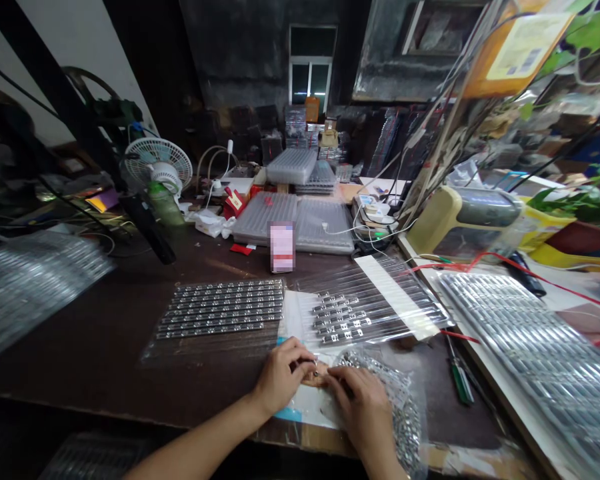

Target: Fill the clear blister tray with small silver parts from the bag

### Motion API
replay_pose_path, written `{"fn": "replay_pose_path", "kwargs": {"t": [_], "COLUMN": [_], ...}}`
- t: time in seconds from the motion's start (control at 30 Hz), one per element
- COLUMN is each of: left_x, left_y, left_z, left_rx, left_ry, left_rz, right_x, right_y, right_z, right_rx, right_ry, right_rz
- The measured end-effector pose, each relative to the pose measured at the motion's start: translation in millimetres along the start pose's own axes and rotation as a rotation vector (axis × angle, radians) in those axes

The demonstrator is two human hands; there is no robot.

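Note:
My left hand (283, 377) and my right hand (363, 407) meet low in the view over a white sheet (305, 400), their fingertips close together. My left fingers pinch a small metal part (310, 364); much of it is hidden by my fingers. Beside my right hand lies a clear bag of small metal parts (380, 393). Farther ahead, a clear ridged plastic strip sheet (370, 300) holds several metal parts in rows. Left of it, a dense block of metal parts (223, 308) lies in rows.
The dark workbench (80, 347) carries grey plastic trays (300, 223) at the back and stacked clear strips (535, 347) at the right. A green-handled screwdriver (460, 380) lies near the right edge. A small fan (159, 167) stands at the back left, with red wires (505, 263) at the right.

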State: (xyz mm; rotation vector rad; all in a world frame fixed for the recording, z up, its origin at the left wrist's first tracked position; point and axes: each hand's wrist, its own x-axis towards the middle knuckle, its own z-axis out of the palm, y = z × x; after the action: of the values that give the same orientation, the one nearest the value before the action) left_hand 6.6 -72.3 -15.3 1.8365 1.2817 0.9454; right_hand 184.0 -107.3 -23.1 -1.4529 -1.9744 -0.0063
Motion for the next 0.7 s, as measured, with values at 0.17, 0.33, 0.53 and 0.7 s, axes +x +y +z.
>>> {"fn": "replay_pose_path", "kwargs": {"t": [0.17,0.33,0.53,0.7], "left_x": [4,4,6,15], "left_y": [-7,-9,-10,-4], "left_z": [-0.8,-0.2,-1.5,-4.8], "left_rx": [-0.063,-0.072,-0.095,-0.067], "left_ry": [0.049,0.046,0.016,-0.002], "left_rz": [-0.031,-0.051,-0.097,-0.123], "right_x": [7,4,-17,-33], "right_y": [-17,-15,32,53], "right_z": [16,19,-7,-16], "right_rx": [-0.027,-0.106,-0.303,-0.309], "right_ry": [-0.033,-0.043,-0.118,-0.158], "right_rz": [0.006,-0.022,-0.338,-0.343]}}
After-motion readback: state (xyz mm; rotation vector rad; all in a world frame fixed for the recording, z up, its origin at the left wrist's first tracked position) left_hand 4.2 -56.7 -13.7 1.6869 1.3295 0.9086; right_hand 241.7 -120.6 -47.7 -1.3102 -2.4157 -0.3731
